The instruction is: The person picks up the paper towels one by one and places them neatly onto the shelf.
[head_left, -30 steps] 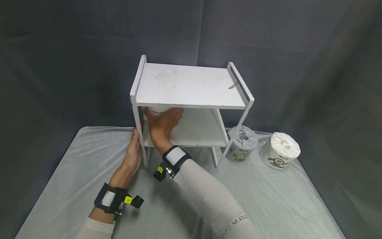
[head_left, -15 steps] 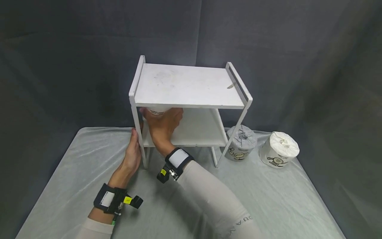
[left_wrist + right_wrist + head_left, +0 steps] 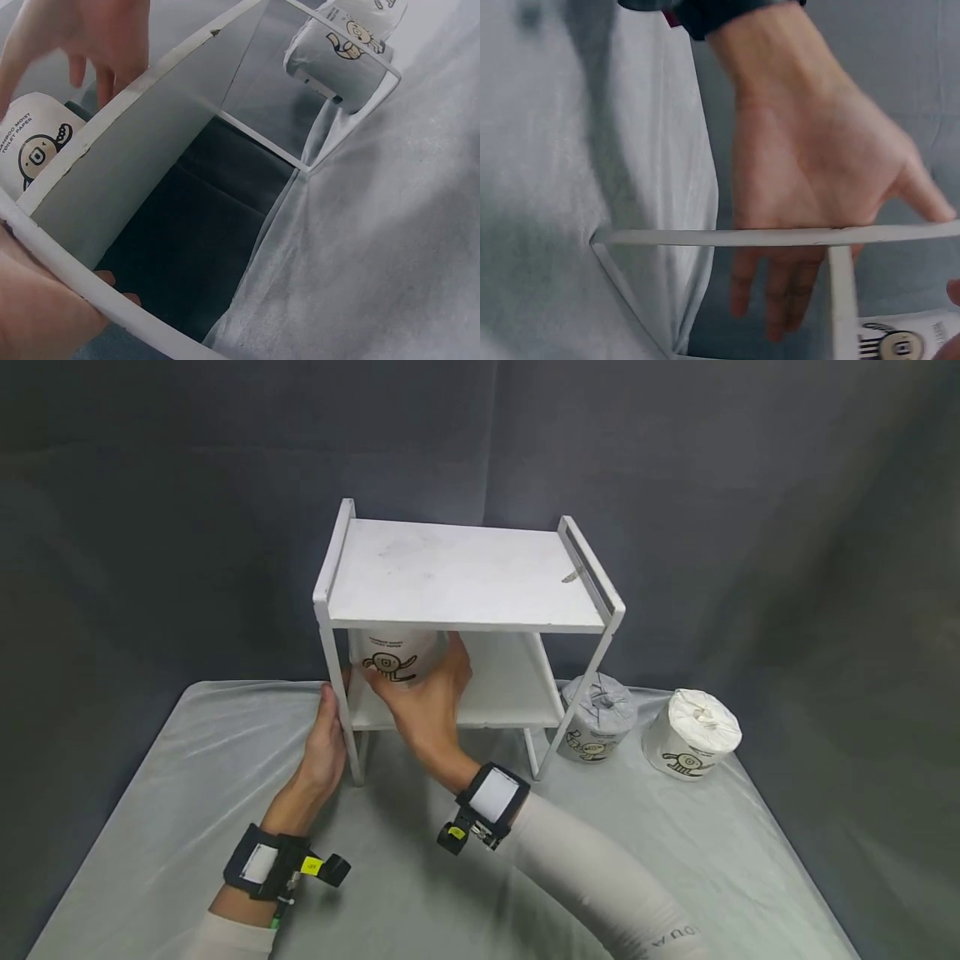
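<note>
A wrapped toilet paper roll [image 3: 392, 658] with a cartoon print stands at the left end of the lower shelf [image 3: 497, 685] of a white two-tier rack [image 3: 465, 572]. Around its front and right side is my right hand [image 3: 429, 703], fingers loosely spread. Gaps show between these fingers and the roll [image 3: 34, 146] in the left wrist view. My left hand [image 3: 324, 752] rests against the outside of the rack's left leg, its thumb pointing up along it. In the right wrist view the left hand [image 3: 802, 165] has straight fingers reaching past the white bar.
Two more wrapped rolls stand on the cloth-covered table [image 3: 420, 893] to the right: a greyish roll [image 3: 597, 720] close behind the rack's right leg and a white roll [image 3: 692, 735] farther right. A dark curtain [image 3: 225, 527] hangs behind.
My right hand has loosened from the roll and drawn back, down and to the right, so more of the print shows. The roll stays on the shelf; my left hand keeps its place on the leg.
</note>
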Demonstrator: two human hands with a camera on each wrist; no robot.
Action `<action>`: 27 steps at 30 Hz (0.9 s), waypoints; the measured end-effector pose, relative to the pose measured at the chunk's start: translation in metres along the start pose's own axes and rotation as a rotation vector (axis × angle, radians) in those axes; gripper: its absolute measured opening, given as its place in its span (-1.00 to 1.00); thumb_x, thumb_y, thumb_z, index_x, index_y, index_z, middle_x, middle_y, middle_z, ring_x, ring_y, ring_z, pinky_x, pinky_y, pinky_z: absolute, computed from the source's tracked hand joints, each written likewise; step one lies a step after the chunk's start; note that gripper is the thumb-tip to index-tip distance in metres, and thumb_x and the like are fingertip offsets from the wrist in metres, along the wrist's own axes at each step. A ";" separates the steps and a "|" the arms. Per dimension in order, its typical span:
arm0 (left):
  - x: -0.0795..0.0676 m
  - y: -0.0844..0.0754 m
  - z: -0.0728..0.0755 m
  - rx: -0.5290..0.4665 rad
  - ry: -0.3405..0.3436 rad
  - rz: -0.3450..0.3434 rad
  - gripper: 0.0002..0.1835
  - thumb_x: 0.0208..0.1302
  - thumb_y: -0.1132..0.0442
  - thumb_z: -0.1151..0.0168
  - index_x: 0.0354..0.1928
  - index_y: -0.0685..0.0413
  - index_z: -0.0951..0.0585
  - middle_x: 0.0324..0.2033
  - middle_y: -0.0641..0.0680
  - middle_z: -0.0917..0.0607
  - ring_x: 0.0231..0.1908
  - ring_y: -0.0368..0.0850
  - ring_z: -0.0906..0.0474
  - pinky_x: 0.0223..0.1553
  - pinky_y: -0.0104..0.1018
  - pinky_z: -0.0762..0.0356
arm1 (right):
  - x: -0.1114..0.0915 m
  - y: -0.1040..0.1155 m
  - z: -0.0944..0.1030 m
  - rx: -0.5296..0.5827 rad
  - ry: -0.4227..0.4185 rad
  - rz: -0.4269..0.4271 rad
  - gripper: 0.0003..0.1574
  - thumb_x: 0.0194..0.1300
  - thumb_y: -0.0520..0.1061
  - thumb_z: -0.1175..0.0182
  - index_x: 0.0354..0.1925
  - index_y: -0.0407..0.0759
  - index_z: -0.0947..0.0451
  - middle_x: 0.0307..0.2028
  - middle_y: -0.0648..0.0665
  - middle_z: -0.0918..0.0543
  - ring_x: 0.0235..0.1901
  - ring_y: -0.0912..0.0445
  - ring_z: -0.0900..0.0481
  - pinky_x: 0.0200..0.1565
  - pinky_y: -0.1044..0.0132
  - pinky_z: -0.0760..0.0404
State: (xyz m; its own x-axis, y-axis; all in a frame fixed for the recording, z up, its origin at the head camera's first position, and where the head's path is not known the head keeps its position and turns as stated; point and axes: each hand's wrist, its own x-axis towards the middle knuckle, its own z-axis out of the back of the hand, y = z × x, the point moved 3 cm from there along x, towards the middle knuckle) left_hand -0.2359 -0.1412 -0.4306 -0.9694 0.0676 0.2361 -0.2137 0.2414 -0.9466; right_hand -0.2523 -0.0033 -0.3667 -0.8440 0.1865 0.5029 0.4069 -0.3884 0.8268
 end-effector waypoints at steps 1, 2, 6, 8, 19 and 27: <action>-0.001 0.000 0.001 0.001 0.000 0.003 -0.09 0.43 -0.34 0.49 0.56 0.14 0.28 0.56 0.16 0.26 0.52 -0.07 0.46 0.42 -0.02 0.56 | -0.002 0.002 0.003 0.002 0.007 0.009 0.42 -0.13 0.21 -0.53 0.52 0.15 0.10 0.38 -0.03 -0.17 0.38 0.06 -0.04 0.35 0.10 -0.11; -0.001 -0.001 0.002 0.001 0.000 0.000 -0.09 0.43 -0.34 0.49 0.56 0.14 0.28 0.56 0.15 0.25 0.52 -0.07 0.45 0.42 -0.02 0.55 | -0.004 0.004 0.007 0.002 0.014 0.020 0.42 -0.14 0.22 -0.53 0.52 0.12 0.08 0.38 -0.04 -0.18 0.38 0.03 -0.06 0.35 0.09 -0.12; 0.000 -0.001 0.003 0.008 0.008 -0.018 -0.13 0.45 -0.32 0.48 0.57 0.09 0.26 0.56 0.13 0.22 0.52 -0.09 0.39 0.43 -0.03 0.49 | -0.011 0.010 0.025 -0.026 0.046 0.039 0.43 -0.15 0.26 -0.52 0.52 -0.02 0.04 0.39 -0.11 -0.21 0.37 -0.02 -0.13 0.35 0.11 -0.15; 0.001 0.000 0.002 0.009 0.001 -0.031 -0.14 0.45 -0.31 0.47 0.57 0.07 0.25 0.57 0.13 0.20 0.52 -0.08 0.37 0.43 -0.03 0.47 | -0.016 0.012 0.034 -0.035 0.073 0.029 0.44 -0.15 0.26 -0.53 0.52 -0.04 0.04 0.39 -0.14 -0.20 0.37 0.01 -0.13 0.36 0.13 -0.16; -0.001 0.002 0.004 0.054 0.003 0.001 -0.13 0.42 -0.34 0.54 0.57 0.03 0.32 0.56 0.13 0.28 0.52 -0.10 0.44 0.42 -0.03 0.54 | -0.047 0.012 0.076 -0.107 0.184 0.090 0.49 -0.16 0.30 -0.52 0.54 0.02 0.10 0.47 -0.05 -0.10 0.42 0.13 -0.05 0.36 0.01 -0.18; 0.001 0.001 0.002 0.056 0.003 -0.011 -0.14 0.41 -0.34 0.50 0.57 -0.08 0.36 0.57 0.03 0.29 0.52 -0.12 0.44 0.42 -0.02 0.53 | -0.068 0.001 0.111 -0.091 0.205 0.088 0.48 -0.15 0.24 -0.54 0.55 0.10 0.12 0.46 -0.03 -0.10 0.42 0.09 -0.08 0.35 -0.03 -0.19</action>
State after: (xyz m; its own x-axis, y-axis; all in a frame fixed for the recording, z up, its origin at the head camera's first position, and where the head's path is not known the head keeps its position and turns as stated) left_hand -0.2370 -0.1427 -0.4313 -0.9665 0.0682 0.2476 -0.2313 0.1878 -0.9546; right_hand -0.1555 0.0840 -0.3717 -0.8636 -0.0354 0.5029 0.4569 -0.4765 0.7511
